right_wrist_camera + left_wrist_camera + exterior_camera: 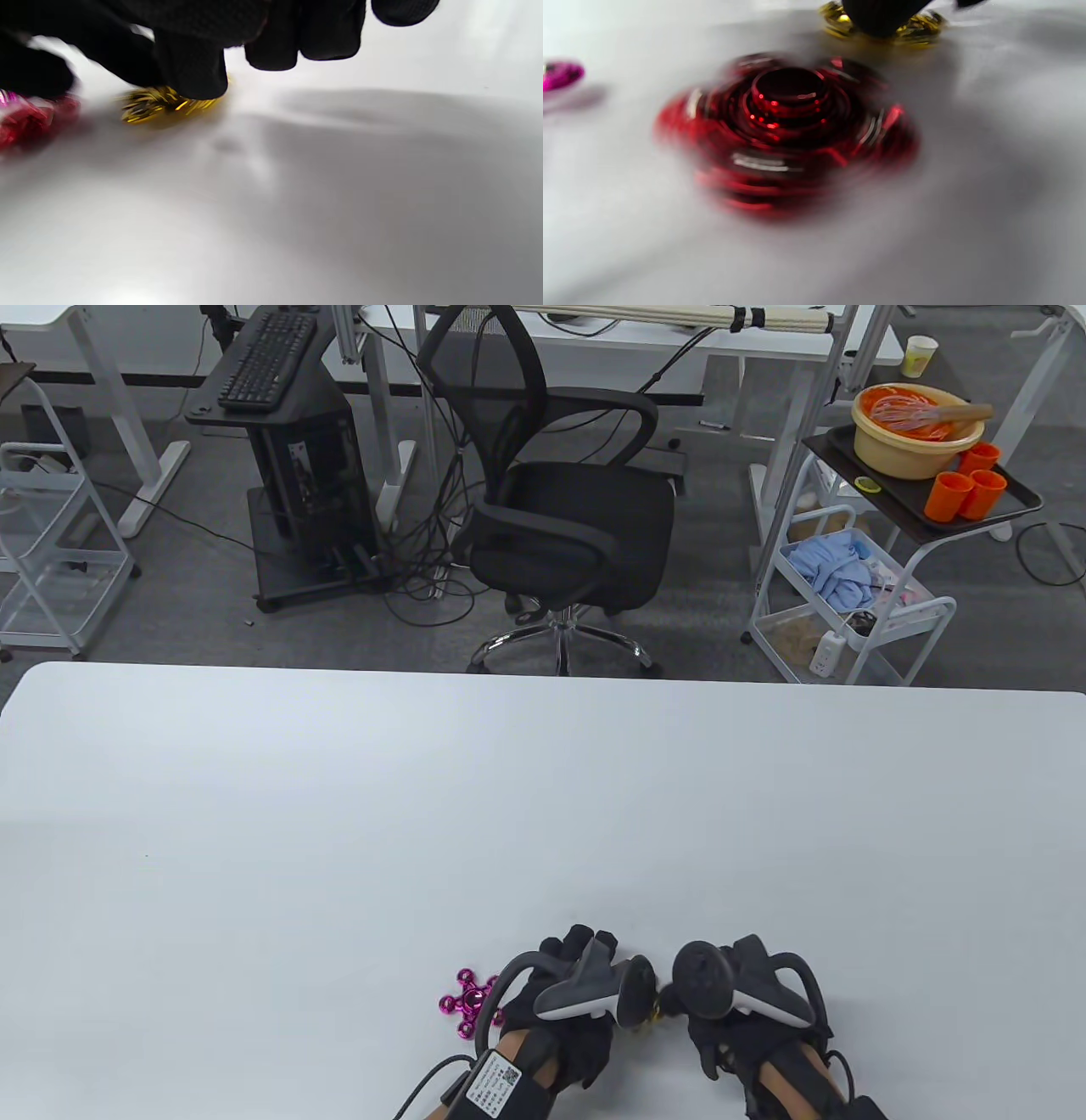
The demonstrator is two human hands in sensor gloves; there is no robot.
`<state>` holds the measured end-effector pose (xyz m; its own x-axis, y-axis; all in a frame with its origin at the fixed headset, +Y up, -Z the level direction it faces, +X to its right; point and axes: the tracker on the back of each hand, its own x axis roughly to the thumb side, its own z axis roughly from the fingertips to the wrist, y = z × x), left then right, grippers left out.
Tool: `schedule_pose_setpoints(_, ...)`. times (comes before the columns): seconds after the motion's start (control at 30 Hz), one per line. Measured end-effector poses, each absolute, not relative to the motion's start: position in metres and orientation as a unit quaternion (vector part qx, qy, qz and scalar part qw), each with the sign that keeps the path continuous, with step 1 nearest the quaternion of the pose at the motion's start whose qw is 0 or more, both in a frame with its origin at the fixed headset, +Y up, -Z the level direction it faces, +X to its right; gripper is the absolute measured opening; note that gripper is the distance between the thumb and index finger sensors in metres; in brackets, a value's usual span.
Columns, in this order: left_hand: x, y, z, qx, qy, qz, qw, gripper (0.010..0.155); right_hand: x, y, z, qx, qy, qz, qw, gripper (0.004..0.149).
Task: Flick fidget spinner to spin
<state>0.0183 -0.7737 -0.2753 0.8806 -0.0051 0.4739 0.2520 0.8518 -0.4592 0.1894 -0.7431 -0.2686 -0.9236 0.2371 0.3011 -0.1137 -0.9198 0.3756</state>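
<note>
A red fidget spinner (787, 135) lies on the white table (339, 831), blurred as if spinning, with nothing touching it. My left hand (585, 950) hovers over it and hides it in the table view. A gold spinner (165, 106) lies just to its right, and a fingertip (193, 72) of my right hand (721, 1027) presses on its middle. Its arms look streaked. The gold spinner also shows in the left wrist view (916, 29) and between the hands in the table view (649, 1022). The red spinner shows in the right wrist view (29, 120).
A magenta spinner (469, 1003) lies on the table just left of my left hand; it also shows in the left wrist view (562, 75). A black office chair (560, 517) and a cart with an orange bowl (916, 432) stand beyond the table's far edge.
</note>
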Motion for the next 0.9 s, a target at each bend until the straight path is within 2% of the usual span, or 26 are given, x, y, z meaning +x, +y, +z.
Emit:
schedule_pose_setpoints(0.03,0.019,-0.774,-0.275,-0.26,-0.235,-0.068,0.934,0.054,0.196,-0.736,-0.262,0.15,0.122,0.975,0.112,0.036)
schedule_pose_setpoints(0.1,0.018,-0.775,-0.276,-0.262,-0.236,-0.064,0.934,0.054,0.201,-0.731,-0.255,0.143,0.072,0.982,0.097,0.039)
schedule_pose_setpoints(0.23,0.014,-0.772,-0.276,-0.277,-0.248,-0.062,0.926,0.056,0.203,-0.738,-0.246,0.128,0.063,0.986,0.084,0.044)
schedule_pose_setpoints(0.33,-0.003,-0.756,-0.271,-0.227,-0.266,-0.007,0.937,0.063,0.202,-0.748,-0.244,0.123,0.041,0.988,0.088,0.045)
schedule_pose_setpoints(0.47,-0.069,-0.727,-0.247,-0.187,-0.267,0.037,0.945,0.077,0.202,-0.751,-0.243,0.123,0.022,0.99,0.061,0.048)
schedule_pose_setpoints(0.63,-0.156,-0.735,-0.225,-0.175,-0.216,0.057,0.959,0.09,0.199,-0.752,-0.242,0.132,0.021,0.989,0.068,0.057)
schedule_pose_setpoints(0.73,-0.182,-0.743,-0.221,-0.17,-0.188,0.06,0.965,0.094,0.194,-0.749,-0.238,0.138,0.011,0.988,0.061,0.059)
schedule_pose_setpoints(0.9,-0.191,-0.752,-0.224,-0.179,-0.165,0.033,0.969,0.095,0.184,-0.746,-0.231,0.15,0.006,0.988,0.044,0.061)
